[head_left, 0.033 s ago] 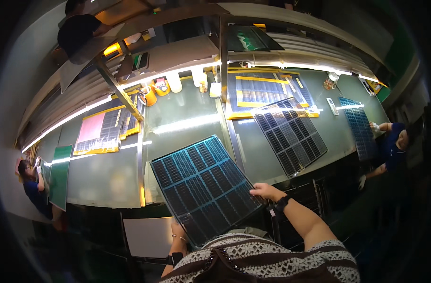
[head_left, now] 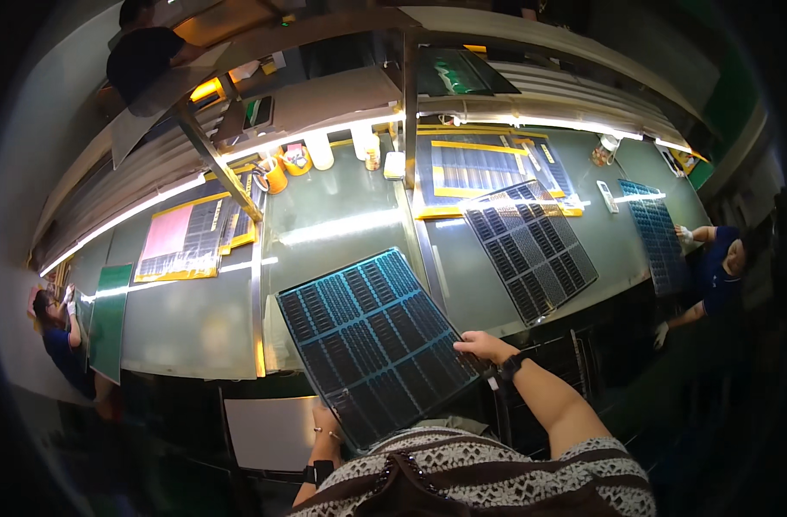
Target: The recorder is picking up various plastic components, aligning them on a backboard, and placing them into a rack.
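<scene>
A large dark circuit board panel (head_left: 372,332) with rows of small dark patterns and blue-green strips is held tilted in front of my body, its far part over the bench edge. At its right edge my right hand (head_left: 486,346) is closed, thumb on the upper face. My left hand (head_left: 326,420) holds the lower left edge, with its fingers mostly hidden behind the panel. Beyond, to the right, a second dark panel (head_left: 531,250) lies on the bench, its far end overlapping a yellow-edged sheet (head_left: 479,168).
A glass-topped bench (head_left: 333,207) spans the view under bright tube lights. Orange tape rolls (head_left: 296,158), white bottles (head_left: 318,151) and a phone-like white device (head_left: 607,196) stand or lie on it. Co-workers handle a green board (head_left: 111,323) at left and a blue panel (head_left: 656,233) at right.
The held panel has shifted very slightly to the right. My right hand has moved a little along its right edge, away from me.
</scene>
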Demonstrator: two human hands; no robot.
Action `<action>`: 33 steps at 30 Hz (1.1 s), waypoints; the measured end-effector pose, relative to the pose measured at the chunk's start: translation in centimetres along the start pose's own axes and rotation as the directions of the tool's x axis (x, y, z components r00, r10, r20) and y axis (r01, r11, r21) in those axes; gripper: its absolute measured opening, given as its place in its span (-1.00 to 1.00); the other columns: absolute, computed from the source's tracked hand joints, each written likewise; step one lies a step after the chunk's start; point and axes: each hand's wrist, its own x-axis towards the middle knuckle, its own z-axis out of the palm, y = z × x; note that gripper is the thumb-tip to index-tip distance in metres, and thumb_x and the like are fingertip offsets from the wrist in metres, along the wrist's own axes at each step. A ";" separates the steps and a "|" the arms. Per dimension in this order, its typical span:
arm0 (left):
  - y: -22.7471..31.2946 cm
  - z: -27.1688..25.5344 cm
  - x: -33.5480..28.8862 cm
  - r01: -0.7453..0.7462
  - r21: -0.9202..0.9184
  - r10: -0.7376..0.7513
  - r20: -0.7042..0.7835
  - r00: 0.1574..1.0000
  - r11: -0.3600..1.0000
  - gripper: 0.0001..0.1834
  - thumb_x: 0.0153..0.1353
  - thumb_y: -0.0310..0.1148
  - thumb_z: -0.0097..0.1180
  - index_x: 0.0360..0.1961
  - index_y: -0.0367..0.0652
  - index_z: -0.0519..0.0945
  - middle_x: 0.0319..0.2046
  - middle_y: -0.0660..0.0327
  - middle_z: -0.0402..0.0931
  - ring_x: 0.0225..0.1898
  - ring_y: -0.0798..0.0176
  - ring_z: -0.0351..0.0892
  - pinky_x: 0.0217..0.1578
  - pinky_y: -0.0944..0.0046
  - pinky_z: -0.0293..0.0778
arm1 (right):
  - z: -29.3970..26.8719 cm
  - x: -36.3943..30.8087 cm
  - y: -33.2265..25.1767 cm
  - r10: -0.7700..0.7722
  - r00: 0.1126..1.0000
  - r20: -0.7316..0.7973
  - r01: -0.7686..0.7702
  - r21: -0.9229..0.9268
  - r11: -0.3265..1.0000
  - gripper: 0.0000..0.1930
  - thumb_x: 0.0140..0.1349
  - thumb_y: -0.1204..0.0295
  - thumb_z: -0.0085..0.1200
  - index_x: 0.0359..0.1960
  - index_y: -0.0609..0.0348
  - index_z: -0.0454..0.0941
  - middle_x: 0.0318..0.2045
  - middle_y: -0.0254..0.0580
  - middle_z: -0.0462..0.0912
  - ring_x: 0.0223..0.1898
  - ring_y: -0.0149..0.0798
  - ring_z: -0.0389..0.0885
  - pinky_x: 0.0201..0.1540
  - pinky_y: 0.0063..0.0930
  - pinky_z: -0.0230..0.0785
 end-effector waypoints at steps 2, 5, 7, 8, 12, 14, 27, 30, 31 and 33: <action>-2.5 -1.4 1.9 0.036 -0.014 -0.037 -0.053 0.998 0.999 -0.84 0.18 -0.42 -0.01 -0.38 -0.29 0.55 -0.53 0.24 0.51 -0.53 0.34 0.45 -0.55 0.31 0.38 | 1.0 1.0 -2.0 -0.177 0.984 -0.031 0.165 -0.234 0.958 -0.72 0.05 0.29 0.06 -0.41 0.31 0.45 -0.61 -0.06 0.51 -0.55 -0.23 0.48 -0.48 -0.33 0.30; 1.6 1.6 -1.0 0.116 -0.107 -0.129 -0.127 0.983 0.987 -0.84 0.17 -0.43 0.00 -0.43 -0.32 0.52 -0.59 0.24 0.48 -0.58 0.37 0.44 -0.56 0.41 0.40 | 5.9 -2.4 -9.0 -0.575 0.807 -0.134 0.408 -0.579 0.706 -0.75 0.12 0.32 -0.04 -0.54 0.27 0.35 -0.60 0.18 0.49 -0.51 0.16 0.50 -0.48 -0.10 0.31; -0.6 0.6 -0.2 0.023 -0.097 -0.036 -0.127 0.991 0.995 -0.83 0.12 -0.42 0.06 -0.43 -0.36 0.54 -0.58 0.24 0.51 -0.58 0.39 0.44 -0.56 0.41 0.38 | 9.3 -5.4 -13.6 -0.547 0.835 -0.059 0.409 -0.598 0.689 -0.75 0.12 0.32 -0.05 -0.53 0.27 0.31 -0.60 0.19 0.48 -0.48 0.20 0.48 -0.47 -0.05 0.28; -0.8 0.9 0.0 -0.061 -0.076 0.054 -0.088 0.995 0.995 -0.81 0.08 -0.41 0.13 -0.44 -0.40 0.56 -0.58 0.24 0.53 -0.58 0.40 0.45 -0.55 0.40 0.37 | 9.7 -6.0 -14.3 -0.502 0.864 -0.022 0.381 -0.622 0.684 -0.75 0.13 0.33 -0.06 -0.52 0.28 0.28 -0.60 0.20 0.48 -0.46 0.25 0.47 -0.45 0.00 0.26; 1.9 1.5 -1.5 -0.117 -0.246 0.114 -0.027 0.993 0.962 -0.84 0.05 -0.43 0.16 -0.46 -0.37 0.59 -0.56 0.23 0.54 -0.56 0.43 0.45 -0.55 0.41 0.37 | 8.1 -4.3 -13.0 -0.610 0.789 -0.076 0.447 -0.611 0.654 -0.74 0.13 0.36 -0.03 -0.55 0.30 0.26 -0.68 0.18 0.41 -0.53 0.15 0.46 -0.50 -0.14 0.25; 1.6 0.9 -1.5 -0.232 -0.049 0.227 -0.092 0.969 0.971 -0.83 0.08 -0.38 0.13 -0.49 -0.29 0.60 -0.60 0.28 0.52 -0.61 0.48 0.41 -0.61 0.43 0.33 | 5.3 -2.3 -11.7 -0.568 0.823 -0.027 0.463 -0.546 0.698 -0.77 0.13 0.37 -0.02 -0.52 0.31 0.33 -0.65 0.10 0.45 -0.54 0.01 0.49 -0.48 -0.23 0.29; -8.8 -7.8 1.4 0.220 0.027 -0.220 0.028 0.975 0.975 -0.82 0.16 -0.40 -0.07 -0.47 -0.19 0.56 -0.73 0.41 0.30 -0.70 0.49 0.25 -0.70 0.41 0.15 | 1.6 16.2 -8.6 0.065 0.962 0.264 -0.138 0.268 0.953 -0.82 0.14 0.41 0.08 -0.30 0.25 0.42 -0.46 -0.27 0.53 -0.41 -0.39 0.58 -0.45 -0.65 0.43; -9.0 -7.4 1.6 0.202 0.125 -0.205 0.010 0.979 0.971 -0.82 0.16 -0.40 -0.07 -0.46 -0.20 0.56 -0.72 0.40 0.31 -0.70 0.49 0.26 -0.69 0.41 0.14 | 3.1 19.2 -12.5 0.126 0.984 0.129 -0.144 0.141 0.979 -0.70 0.08 0.29 0.15 -0.39 0.34 0.46 -0.47 -0.17 0.57 -0.48 -0.38 0.57 -0.44 -0.61 0.43; -9.4 -7.3 1.4 0.190 0.151 -0.192 0.001 0.981 0.970 -0.83 0.16 -0.40 -0.07 -0.45 -0.20 0.56 -0.72 0.40 0.31 -0.69 0.49 0.26 -0.69 0.41 0.14 | 3.7 20.0 -13.2 0.156 0.986 0.061 -0.162 0.110 0.981 -0.66 0.06 0.26 0.17 -0.45 0.38 0.48 -0.49 -0.14 0.58 -0.51 -0.36 0.57 -0.47 -0.59 0.42; -9.7 -6.2 2.0 0.161 0.198 -0.168 0.018 0.986 0.967 -0.83 0.15 -0.40 -0.07 -0.44 -0.20 0.56 -0.72 0.39 0.32 -0.69 0.49 0.26 -0.69 0.40 0.14 | 2.8 24.1 -9.8 0.043 0.987 -0.156 -0.066 -0.149 0.987 -0.65 0.04 0.23 0.19 -0.51 0.36 0.50 -0.53 -0.14 0.58 -0.53 -0.32 0.58 -0.49 -0.54 0.41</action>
